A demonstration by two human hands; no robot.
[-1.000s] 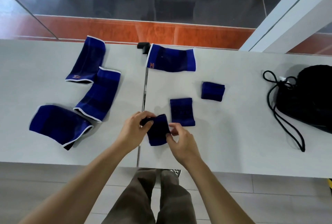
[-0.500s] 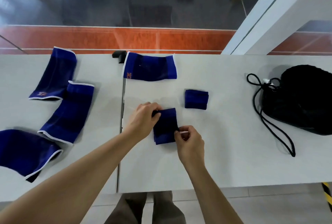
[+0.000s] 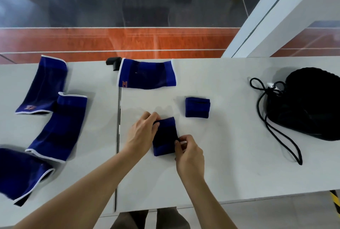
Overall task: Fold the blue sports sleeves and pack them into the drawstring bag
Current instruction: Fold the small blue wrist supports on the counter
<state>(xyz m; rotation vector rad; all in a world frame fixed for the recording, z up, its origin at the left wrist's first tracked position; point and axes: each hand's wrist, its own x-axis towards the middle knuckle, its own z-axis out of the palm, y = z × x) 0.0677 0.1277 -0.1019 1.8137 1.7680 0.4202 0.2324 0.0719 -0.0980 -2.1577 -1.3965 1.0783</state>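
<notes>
Left hand fingers curl over a folded dark-blue fabric sleeve (lying on the table); right hand fingertips pinch its nearer edge.

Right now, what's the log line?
folding | left hand: grips folded sleeve | right hand: pinches it | drawstring bag: untouched

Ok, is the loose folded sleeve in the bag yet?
No, the folded sleeve lies on the table, apart from the bag, with bare tabletop between them.
</notes>
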